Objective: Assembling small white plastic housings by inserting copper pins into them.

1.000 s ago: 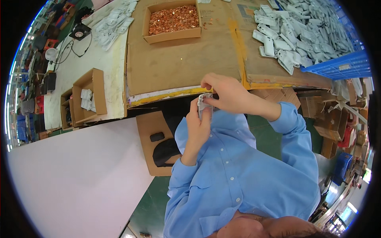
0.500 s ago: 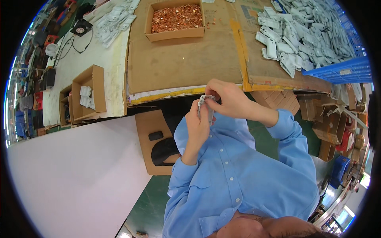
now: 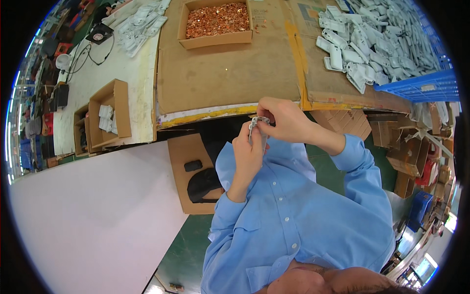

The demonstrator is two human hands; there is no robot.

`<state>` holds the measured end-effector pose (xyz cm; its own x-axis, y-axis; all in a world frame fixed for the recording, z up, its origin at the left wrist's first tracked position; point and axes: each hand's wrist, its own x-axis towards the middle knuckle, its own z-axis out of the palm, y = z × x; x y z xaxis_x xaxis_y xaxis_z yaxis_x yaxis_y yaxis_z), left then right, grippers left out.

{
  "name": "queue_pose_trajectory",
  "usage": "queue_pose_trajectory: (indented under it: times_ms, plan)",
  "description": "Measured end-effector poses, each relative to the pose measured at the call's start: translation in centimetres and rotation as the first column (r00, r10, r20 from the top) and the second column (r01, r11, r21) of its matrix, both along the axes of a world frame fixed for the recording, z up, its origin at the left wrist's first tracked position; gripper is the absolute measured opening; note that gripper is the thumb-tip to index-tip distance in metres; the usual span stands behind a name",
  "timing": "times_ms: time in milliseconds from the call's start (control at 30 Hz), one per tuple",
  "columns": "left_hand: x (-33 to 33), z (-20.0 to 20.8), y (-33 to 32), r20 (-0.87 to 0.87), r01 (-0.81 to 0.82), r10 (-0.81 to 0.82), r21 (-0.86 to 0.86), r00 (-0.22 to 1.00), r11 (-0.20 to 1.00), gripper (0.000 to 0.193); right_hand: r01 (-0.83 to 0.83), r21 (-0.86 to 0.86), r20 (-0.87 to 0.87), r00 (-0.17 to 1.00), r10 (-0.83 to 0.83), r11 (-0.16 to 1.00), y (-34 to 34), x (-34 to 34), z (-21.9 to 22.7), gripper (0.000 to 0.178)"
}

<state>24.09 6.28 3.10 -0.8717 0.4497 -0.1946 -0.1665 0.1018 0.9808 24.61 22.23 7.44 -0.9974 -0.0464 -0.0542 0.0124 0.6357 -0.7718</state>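
A small pale grey plastic casing (image 3: pixel 254 128) is upright in my left hand (image 3: pixel 246 156), fingers and thumb closed round its sides, just off the table's near edge. My right hand (image 3: pixel 285 118) is closed in a pinch at the casing's top end. Whatever lies between its fingertips is too small or hidden to make out. Beyond my hands, on the cardboard-covered table (image 3: pixel 227 81), stands an open cardboard box (image 3: pixel 215 40) filled with small copper-coloured pieces (image 3: pixel 218 20). A large heap of similar pale plastic casings (image 3: pixel 372 44) lies at the far right.
A blue plastic crate (image 3: pixel 421 88) borders the heap on the right. More pale casings (image 3: pixel 139 29) lie at the back left, near a small black fan (image 3: pixel 99 33). Small cardboard boxes (image 3: pixel 110 115) stand left. Below the table is a cardboard sheet (image 3: pixel 178 157) with black items.
Both hands have shifted very slightly to the right with the casing. The right fingers still work at its top end, slightly turned. The table's things stay in place.
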Motion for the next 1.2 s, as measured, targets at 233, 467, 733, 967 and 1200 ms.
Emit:
queue_pose_trajectory:
  times_ms: [233, 467, 733, 967, 1200]
  plan:
    - [-0.1, 0.3, 0.3, 0.011, 0.027, -0.027, 0.046, 1.0, 0.999, 0.023, -0.013, -0.09, 0.007, 1.0, 0.013, 0.996, 0.9, 0.4, 0.5, 0.017]
    - [0.1, 0.3, 0.9, 0.009, 0.038, -0.038, 0.047, 0.999, 0.998, 0.021, -0.043, -0.026, 0.04, 0.998, 0.044, 0.999, 1.6, 0.3, 0.6, 0.019]
    - [0.1, -0.7, 0.8, -0.001, 0.033, -0.033, -0.003, 0.999, 0.999, 0.019, -0.092, 0.001, 0.013, 0.996, 0.092, 0.996, 1.9, 0.0, -0.5, 0.018]
    - [-0.8, -0.9, 1.0, 0.019, 0.01, -0.009, -0.016, 1.0, 1.0, 0.02, -0.06, -0.012, 0.008, 0.998, 0.06, 0.998, 1.7, -0.5, -1.0, 0.019]
    - [-3.1, -1.7, -1.6, 0.035, 0.06, -0.059, -0.028, 0.998, 0.998, 0.02, -0.002, -0.092, -0.043, 0.999, -0.001, 0.996, 3.9, -1.7, -1.3, 0.03]
